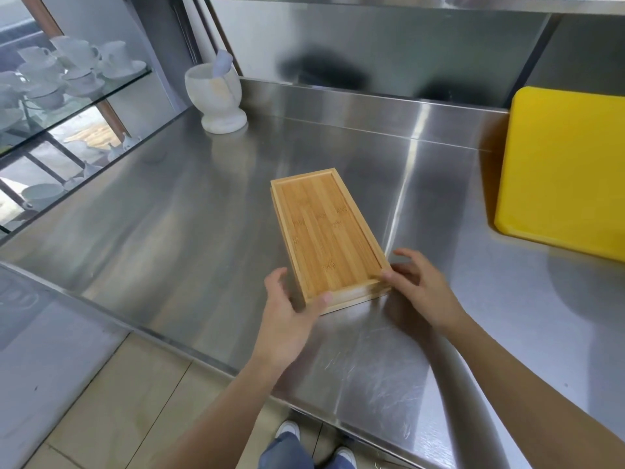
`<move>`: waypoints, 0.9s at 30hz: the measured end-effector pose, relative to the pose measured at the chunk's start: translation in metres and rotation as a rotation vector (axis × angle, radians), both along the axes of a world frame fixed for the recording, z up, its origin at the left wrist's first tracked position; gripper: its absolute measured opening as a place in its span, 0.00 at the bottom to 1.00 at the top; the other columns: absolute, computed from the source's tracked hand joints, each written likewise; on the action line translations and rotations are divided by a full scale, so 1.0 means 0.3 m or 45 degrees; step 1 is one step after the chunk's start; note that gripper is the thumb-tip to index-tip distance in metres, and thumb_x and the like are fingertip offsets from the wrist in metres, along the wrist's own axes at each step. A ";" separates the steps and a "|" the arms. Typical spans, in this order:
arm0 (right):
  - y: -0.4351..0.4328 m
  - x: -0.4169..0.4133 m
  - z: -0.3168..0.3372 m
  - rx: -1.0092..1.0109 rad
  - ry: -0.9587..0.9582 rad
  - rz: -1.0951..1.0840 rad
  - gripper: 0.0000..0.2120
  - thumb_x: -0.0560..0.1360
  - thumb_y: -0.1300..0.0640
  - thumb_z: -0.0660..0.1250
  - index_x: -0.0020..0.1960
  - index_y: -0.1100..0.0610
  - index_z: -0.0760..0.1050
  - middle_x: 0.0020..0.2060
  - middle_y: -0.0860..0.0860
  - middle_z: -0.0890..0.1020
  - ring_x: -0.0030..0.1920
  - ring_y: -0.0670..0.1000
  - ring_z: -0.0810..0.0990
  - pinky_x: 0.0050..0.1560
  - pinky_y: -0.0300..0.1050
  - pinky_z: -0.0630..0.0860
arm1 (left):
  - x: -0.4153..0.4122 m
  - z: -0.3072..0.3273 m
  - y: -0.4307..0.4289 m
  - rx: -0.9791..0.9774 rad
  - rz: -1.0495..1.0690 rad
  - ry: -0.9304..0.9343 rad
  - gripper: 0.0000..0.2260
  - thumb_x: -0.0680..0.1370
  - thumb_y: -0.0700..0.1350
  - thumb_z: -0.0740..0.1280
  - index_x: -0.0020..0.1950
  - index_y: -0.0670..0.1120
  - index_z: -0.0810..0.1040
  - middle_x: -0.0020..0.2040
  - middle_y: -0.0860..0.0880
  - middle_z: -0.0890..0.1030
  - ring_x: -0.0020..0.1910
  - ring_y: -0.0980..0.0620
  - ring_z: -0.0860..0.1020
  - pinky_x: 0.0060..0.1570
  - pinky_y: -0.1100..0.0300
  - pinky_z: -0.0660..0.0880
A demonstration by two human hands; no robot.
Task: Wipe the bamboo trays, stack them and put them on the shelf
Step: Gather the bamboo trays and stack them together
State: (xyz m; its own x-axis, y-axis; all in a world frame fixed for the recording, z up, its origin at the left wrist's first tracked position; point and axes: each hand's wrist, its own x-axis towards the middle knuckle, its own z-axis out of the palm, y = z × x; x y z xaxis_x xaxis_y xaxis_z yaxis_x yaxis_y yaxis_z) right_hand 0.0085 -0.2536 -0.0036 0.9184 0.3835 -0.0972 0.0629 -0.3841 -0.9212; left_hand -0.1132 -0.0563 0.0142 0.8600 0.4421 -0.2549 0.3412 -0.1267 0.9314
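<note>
A stack of bamboo trays [324,231] lies on the steel counter [189,211], long side running away from me; the top tray sits slightly offset on the one below. My left hand [287,309] cups the near left corner, thumb resting on the near rim. My right hand [416,282] touches the near right corner with its thumb, fingers spread beside the stack. No cloth is in view.
A white stone mortar with pestle [218,93] stands at the back left. A yellow cutting board [561,170] leans at the right. A steel shelf edge [372,0] runs overhead. Glass shelves with white cups [67,66] are at the left.
</note>
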 end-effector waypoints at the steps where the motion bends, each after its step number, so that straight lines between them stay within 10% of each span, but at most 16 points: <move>1: 0.009 0.015 0.001 0.119 0.161 -0.113 0.25 0.67 0.40 0.68 0.59 0.50 0.71 0.51 0.50 0.81 0.53 0.49 0.79 0.55 0.40 0.74 | 0.023 0.018 0.017 -0.252 0.126 0.057 0.35 0.71 0.59 0.70 0.72 0.52 0.58 0.70 0.52 0.65 0.68 0.52 0.66 0.65 0.55 0.64; 4: 0.051 0.061 0.033 0.309 0.490 -0.267 0.24 0.71 0.41 0.66 0.52 0.62 0.76 0.52 0.61 0.81 0.50 0.52 0.81 0.52 0.44 0.76 | 0.123 0.044 0.088 -0.671 0.332 0.201 0.35 0.74 0.63 0.63 0.75 0.48 0.57 0.76 0.45 0.60 0.75 0.48 0.59 0.72 0.50 0.55; 7: 0.092 0.101 0.069 0.241 0.553 -0.151 0.18 0.72 0.42 0.64 0.45 0.56 0.80 0.49 0.55 0.83 0.47 0.50 0.82 0.53 0.45 0.75 | 0.202 0.054 0.122 -0.600 0.283 0.260 0.35 0.74 0.66 0.57 0.75 0.49 0.57 0.77 0.48 0.59 0.76 0.49 0.56 0.73 0.48 0.52; 12: 0.142 0.177 0.088 0.122 0.641 0.015 0.24 0.73 0.39 0.61 0.61 0.55 0.74 0.57 0.51 0.80 0.57 0.51 0.77 0.62 0.48 0.71 | 0.276 0.028 0.121 -0.698 0.130 0.169 0.29 0.74 0.68 0.54 0.69 0.52 0.68 0.66 0.47 0.76 0.63 0.45 0.74 0.68 0.42 0.65; 27: 0.342 0.352 0.086 0.052 0.624 0.103 0.18 0.72 0.37 0.61 0.52 0.49 0.72 0.47 0.46 0.79 0.48 0.49 0.78 0.49 0.49 0.73 | 0.419 -0.032 0.180 -0.699 0.134 -0.057 0.34 0.74 0.69 0.53 0.75 0.53 0.56 0.73 0.44 0.67 0.70 0.43 0.68 0.69 0.39 0.62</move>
